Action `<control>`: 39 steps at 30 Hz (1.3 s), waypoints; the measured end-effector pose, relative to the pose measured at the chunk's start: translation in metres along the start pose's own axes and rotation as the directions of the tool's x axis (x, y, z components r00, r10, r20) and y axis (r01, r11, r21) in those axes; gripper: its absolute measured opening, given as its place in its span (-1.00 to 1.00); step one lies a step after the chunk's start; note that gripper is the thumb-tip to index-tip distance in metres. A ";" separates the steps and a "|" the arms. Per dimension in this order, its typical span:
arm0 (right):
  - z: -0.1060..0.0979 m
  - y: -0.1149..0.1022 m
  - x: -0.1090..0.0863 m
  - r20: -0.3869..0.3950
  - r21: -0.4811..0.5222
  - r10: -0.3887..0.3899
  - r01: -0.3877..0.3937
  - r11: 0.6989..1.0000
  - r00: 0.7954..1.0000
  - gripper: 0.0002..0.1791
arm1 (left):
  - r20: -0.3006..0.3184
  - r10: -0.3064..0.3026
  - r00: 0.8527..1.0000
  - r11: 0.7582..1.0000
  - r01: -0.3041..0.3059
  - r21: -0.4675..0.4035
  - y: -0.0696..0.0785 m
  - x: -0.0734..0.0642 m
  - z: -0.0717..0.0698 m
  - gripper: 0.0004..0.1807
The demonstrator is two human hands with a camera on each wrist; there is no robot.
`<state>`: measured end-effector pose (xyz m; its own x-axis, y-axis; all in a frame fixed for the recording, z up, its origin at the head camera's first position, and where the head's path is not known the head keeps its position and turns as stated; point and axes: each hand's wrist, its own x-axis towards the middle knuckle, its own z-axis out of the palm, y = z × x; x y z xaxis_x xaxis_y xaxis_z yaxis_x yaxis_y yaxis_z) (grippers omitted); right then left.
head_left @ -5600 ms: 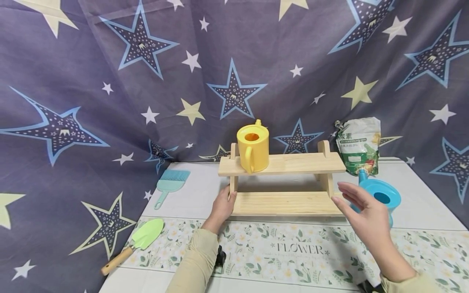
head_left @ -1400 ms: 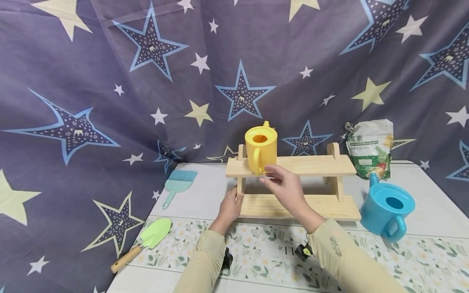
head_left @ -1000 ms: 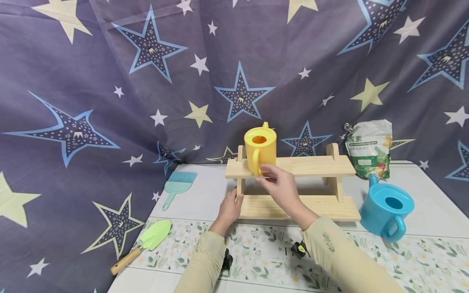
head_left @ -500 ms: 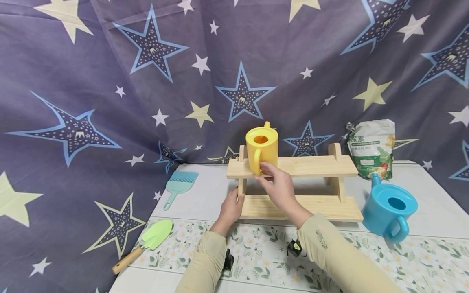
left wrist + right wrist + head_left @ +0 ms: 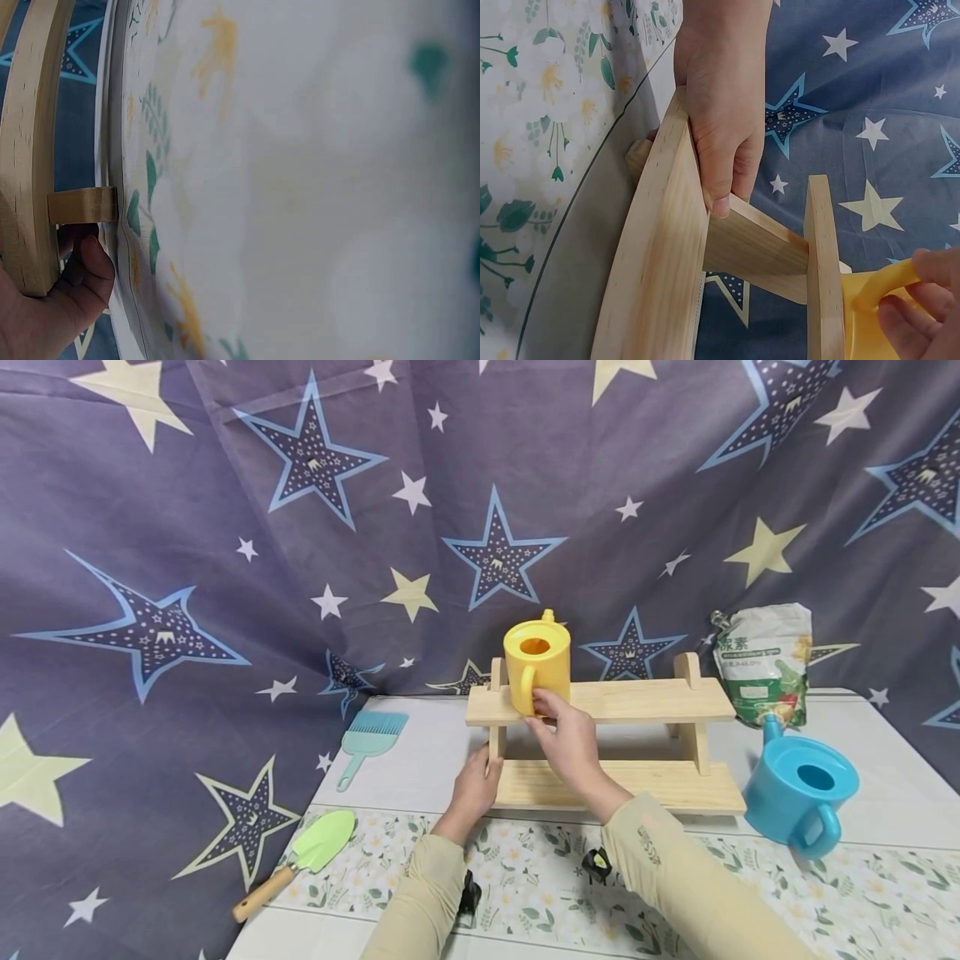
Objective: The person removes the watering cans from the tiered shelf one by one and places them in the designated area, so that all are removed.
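Note:
A yellow watering can (image 5: 546,664) stands upright on the left end of the upper board of a two-tier wooden shelf (image 5: 645,700). My right hand (image 5: 570,739) pinches the can's handle low down, thumb on one side and fingers on the other. In the right wrist view, the fingertips (image 5: 922,300) meet the yellow handle (image 5: 881,283). My left hand (image 5: 474,785) grips the lower left end of the shelf, beside its upright. The left wrist view has that hand (image 5: 60,311) curled at the wood, though part of the fingers is hidden.
A blue watering can (image 5: 798,793) stands right of the shelf, with a white and green pouch (image 5: 763,668) behind it. A teal dustpan-like brush (image 5: 371,735) and a green trowel (image 5: 322,842) lie at left. A starry curtain (image 5: 375,527) hangs behind.
My right hand has moved left from beside the blue watering can to the yellow one, and its fingers have closed on the handle. My left hand keeps its place on the shelf.

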<state>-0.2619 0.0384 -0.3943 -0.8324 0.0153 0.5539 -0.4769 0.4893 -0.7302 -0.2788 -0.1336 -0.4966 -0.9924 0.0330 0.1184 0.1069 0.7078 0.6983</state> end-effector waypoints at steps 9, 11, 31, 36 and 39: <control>-0.003 0.000 -0.001 -0.006 0.003 -0.018 0.018 1.000 1.000 -0.66 | -0.016 0.013 1.000 1.000 -0.013 0.009 0.000 0.000 0.001 -0.51; -0.005 0.000 -0.002 -0.010 0.004 -0.019 0.019 1.000 1.000 -0.65 | -0.014 0.009 1.000 1.000 -0.008 0.009 0.000 0.000 0.001 -0.51; -0.026 0.010 -0.005 -0.027 -0.032 -0.040 0.039 0.999 0.999 -0.76 | 0.027 -0.032 0.999 0.999 0.032 0.000 0.004 -0.001 0.000 -0.49; -0.031 0.014 -0.006 -0.044 -0.065 -0.074 0.071 0.995 0.996 -0.75 | 0.022 -0.034 0.999 0.999 0.034 -0.005 0.002 0.000 0.002 -0.49; -0.034 0.015 -0.007 -0.034 -0.078 -0.093 0.090 0.993 0.995 -0.74 | 0.021 -0.038 0.999 0.999 0.038 -0.007 0.000 0.001 0.003 -0.48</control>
<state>-0.2535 0.0751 -0.3958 -0.7743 -0.0002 0.6328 -0.5262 0.5556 -0.6438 -0.2801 -0.1312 -0.4985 -0.9968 0.0208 0.0774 0.0696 0.7035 0.7072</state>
